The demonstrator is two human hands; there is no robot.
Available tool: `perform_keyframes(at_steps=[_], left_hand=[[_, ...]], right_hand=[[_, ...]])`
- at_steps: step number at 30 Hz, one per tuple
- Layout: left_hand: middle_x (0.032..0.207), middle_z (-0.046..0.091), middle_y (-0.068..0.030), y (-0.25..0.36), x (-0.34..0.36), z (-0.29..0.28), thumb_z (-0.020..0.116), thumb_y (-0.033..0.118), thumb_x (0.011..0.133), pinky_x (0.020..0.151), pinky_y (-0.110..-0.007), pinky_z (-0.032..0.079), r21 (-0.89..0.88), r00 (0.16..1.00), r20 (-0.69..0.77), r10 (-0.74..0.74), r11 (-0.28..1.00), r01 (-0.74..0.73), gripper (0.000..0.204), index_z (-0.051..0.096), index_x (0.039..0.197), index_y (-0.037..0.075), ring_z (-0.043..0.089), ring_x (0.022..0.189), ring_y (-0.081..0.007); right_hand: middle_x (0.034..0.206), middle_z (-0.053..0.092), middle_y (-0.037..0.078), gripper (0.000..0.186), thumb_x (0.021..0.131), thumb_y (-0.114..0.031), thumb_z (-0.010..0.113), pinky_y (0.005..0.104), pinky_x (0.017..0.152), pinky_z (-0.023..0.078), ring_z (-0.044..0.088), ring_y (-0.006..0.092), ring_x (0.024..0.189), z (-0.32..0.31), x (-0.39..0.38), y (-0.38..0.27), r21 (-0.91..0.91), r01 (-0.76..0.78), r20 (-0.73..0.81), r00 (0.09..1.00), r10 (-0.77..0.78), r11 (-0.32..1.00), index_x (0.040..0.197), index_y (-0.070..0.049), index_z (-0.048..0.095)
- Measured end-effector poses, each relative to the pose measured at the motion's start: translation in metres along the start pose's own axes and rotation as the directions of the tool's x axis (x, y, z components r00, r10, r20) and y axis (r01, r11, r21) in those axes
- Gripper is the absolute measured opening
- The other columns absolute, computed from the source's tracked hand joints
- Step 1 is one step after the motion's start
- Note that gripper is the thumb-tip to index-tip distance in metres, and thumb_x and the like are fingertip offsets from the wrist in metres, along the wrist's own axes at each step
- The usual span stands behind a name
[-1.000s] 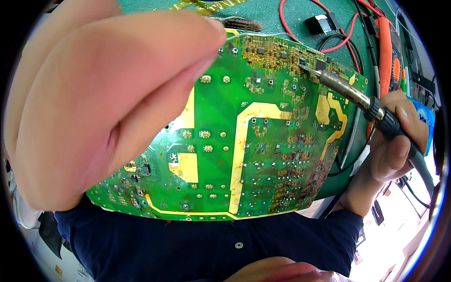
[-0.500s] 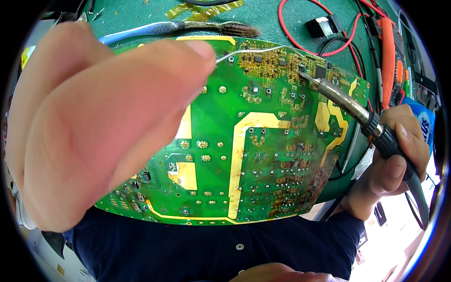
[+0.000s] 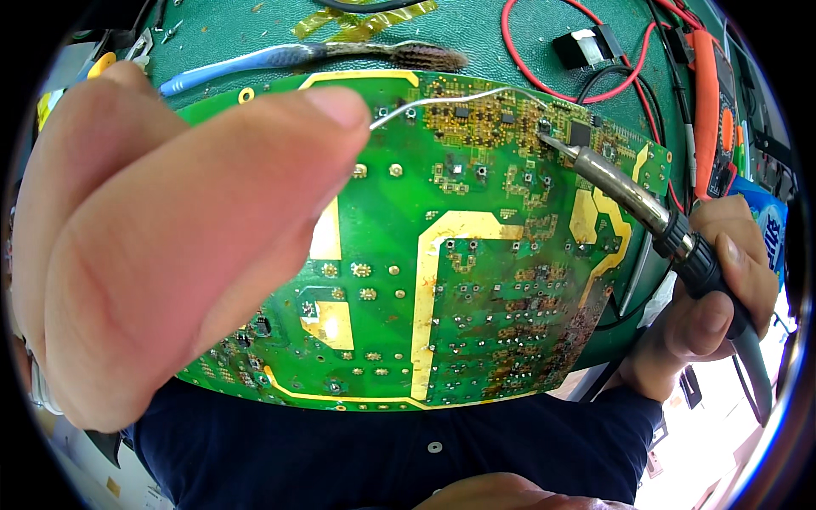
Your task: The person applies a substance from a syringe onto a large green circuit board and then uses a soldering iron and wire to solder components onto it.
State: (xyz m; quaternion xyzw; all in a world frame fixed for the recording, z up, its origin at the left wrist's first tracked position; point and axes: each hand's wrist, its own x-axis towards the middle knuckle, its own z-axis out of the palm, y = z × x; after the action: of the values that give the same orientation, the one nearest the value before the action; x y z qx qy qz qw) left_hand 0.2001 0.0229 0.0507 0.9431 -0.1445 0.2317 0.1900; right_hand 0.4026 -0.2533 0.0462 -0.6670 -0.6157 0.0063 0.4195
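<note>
A large green circuit board (image 3: 374, 229) with gold traces and brown-stained areas lies in front of me. My left hand (image 3: 178, 229), close to the camera, pinches a thin, bent solder wire (image 3: 450, 99) between thumb and finger. The wire runs right across the board's upper part, its far end near a small chip. My right hand (image 3: 722, 297) is closed round the dark handle of a soldering iron (image 3: 625, 194). The iron slants up and left, its tip at the stained spot by the black square chip (image 3: 580, 133). Whether tip and wire touch is too small to tell.
Behind the board, a blue-handled brush (image 3: 280, 56) with dirty bristles and yellowish tape strips (image 3: 365, 23) lie on the green mat (image 3: 476, 30). A red cable (image 3: 510, 42), a black clip-like part (image 3: 586, 48) and an orange-cased meter (image 3: 704, 110) are at the right.
My left hand has shifted slightly left and down, along with the wire. The board has moved slightly too. The iron's tip stays at nearly the same spot.
</note>
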Motion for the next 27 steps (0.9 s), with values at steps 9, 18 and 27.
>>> perform_keyframes(at_steps=[9,18,27], left_hand=[[0.074,0.057,-0.0086,-0.003,-0.005,-0.011,0.067,-0.017,0.075,0.047,-0.025,0.029,0.044,0.998,-0.055,0.024,0.999,-0.022,0.032,0.062,0.106,-0.011,0.041,0.053,-0.0103],[0.071,0.056,-0.0069,0.001,0.001,0.0,0.068,-0.017,0.074,0.047,-0.025,0.028,0.019,0.999,-0.031,0.027,0.999,-0.027,0.032,0.063,0.105,-0.01,0.04,0.052,-0.01],[0.071,0.054,-0.0061,0.0,0.003,0.01,0.067,-0.018,0.074,0.047,-0.024,0.028,0.011,0.999,-0.026,0.022,1.0,-0.022,0.032,0.063,0.105,-0.01,0.039,0.052,-0.0097]], right_hand=[[0.071,0.052,0.014,0.038,0.097,-0.036,0.049,0.0343,0.053,0.038,0.049,0.0218,0.06,0.001,0.013,-0.008,-0.006,0.038,0.022,0.999,-0.037,0.999,0.111,-0.001,0.054],[0.071,0.052,0.014,0.038,0.096,-0.036,0.05,0.0343,0.053,0.037,0.049,0.0217,0.06,-0.003,0.001,-0.003,0.014,0.004,0.018,1.0,-0.005,1.0,0.111,-0.001,0.053],[0.072,0.052,0.014,0.038,0.096,-0.036,0.051,0.035,0.055,0.038,0.049,0.0216,0.061,-0.007,-0.007,0.004,0.013,-0.019,0.03,0.999,0.019,1.0,0.111,-0.002,0.054]])
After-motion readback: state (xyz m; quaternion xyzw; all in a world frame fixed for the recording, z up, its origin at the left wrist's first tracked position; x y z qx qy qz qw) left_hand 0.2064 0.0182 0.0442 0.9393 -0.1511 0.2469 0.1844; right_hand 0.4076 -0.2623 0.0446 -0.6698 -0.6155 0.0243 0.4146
